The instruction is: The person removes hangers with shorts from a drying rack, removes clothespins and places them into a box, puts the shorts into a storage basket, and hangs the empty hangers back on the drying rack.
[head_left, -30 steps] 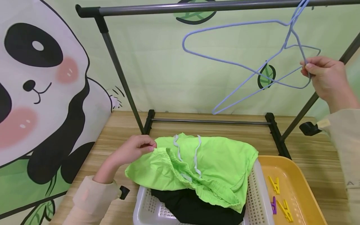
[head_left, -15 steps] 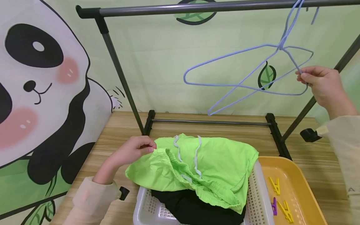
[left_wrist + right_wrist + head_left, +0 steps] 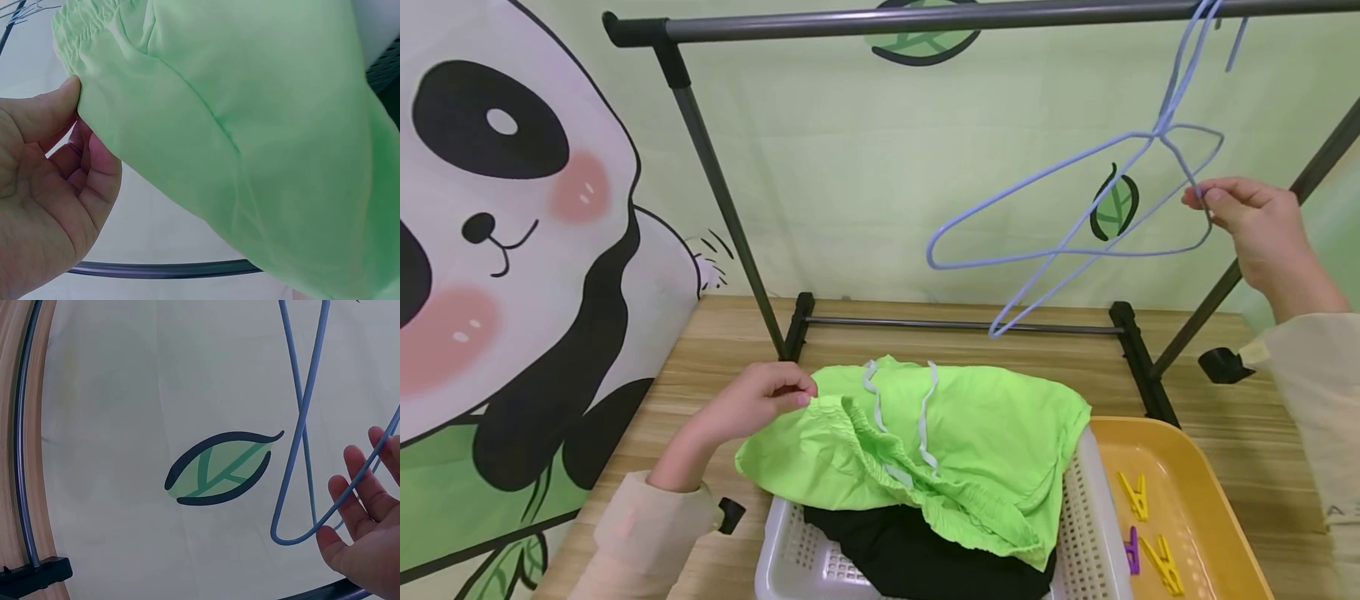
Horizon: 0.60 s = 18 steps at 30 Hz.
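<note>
Two blue wire clothes hangers (image 3: pixel 1045 171) hang crossed from the rail in the head view. My right hand (image 3: pixel 1270 233) holds the right end of one of them. In the right wrist view, the thumb and fingers (image 3: pixel 356 487) lie on either side of the hanger's wire (image 3: pixel 289 469). Bright green shorts (image 3: pixel 985 425) with an elastic waistband and white drawstrings (image 3: pixel 925 417) lie draped over the basket. My left hand (image 3: pixel 752 404) pinches their edge beside the gathered waistband (image 3: pixel 84 28), as the left wrist view also shows.
A white perforated basket (image 3: pixel 1097 517) holds black cloth (image 3: pixel 925 550) under the shorts. To its right, an orange tray (image 3: pixel 1210 517) holds yellow and purple clothes pegs (image 3: pixel 1138 498). The black rack's rail (image 3: pixel 820 22) spans the top, its base bar (image 3: pixel 962 322) behind the basket.
My right hand has moved down and slightly left with its hanger. Both hangers have swung, and their left ends hang lower and further right. My left hand and the shorts have stayed still.
</note>
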Available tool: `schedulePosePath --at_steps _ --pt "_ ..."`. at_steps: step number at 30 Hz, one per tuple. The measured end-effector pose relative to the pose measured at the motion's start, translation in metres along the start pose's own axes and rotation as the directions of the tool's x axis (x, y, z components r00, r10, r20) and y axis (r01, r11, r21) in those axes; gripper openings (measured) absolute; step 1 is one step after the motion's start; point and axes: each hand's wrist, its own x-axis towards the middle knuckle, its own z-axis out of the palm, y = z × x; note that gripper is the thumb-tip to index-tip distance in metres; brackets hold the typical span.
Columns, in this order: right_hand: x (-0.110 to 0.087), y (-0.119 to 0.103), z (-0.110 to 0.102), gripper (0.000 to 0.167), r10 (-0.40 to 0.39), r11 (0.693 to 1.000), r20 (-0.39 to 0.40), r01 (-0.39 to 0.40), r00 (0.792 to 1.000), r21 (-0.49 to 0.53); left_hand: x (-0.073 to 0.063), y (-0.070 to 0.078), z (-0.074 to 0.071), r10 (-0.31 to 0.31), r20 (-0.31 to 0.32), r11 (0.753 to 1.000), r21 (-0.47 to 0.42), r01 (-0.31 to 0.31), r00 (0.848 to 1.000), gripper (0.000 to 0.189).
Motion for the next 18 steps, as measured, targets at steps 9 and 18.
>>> schedulePosePath --at_steps 9,18 --pt "0.008 -0.001 -0.006 0.047 0.084 0.995 0.001 -0.084 0.996 0.051 0.000 -0.001 0.000 0.009 -0.003 1.000 0.003 -0.009 1.000 0.008" --pt "0.014 -0.003 -0.005 0.055 0.049 0.994 0.081 -0.057 0.996 0.093 0.000 -0.001 0.000 -0.002 0.007 1.000 0.003 0.002 1.000 0.009"
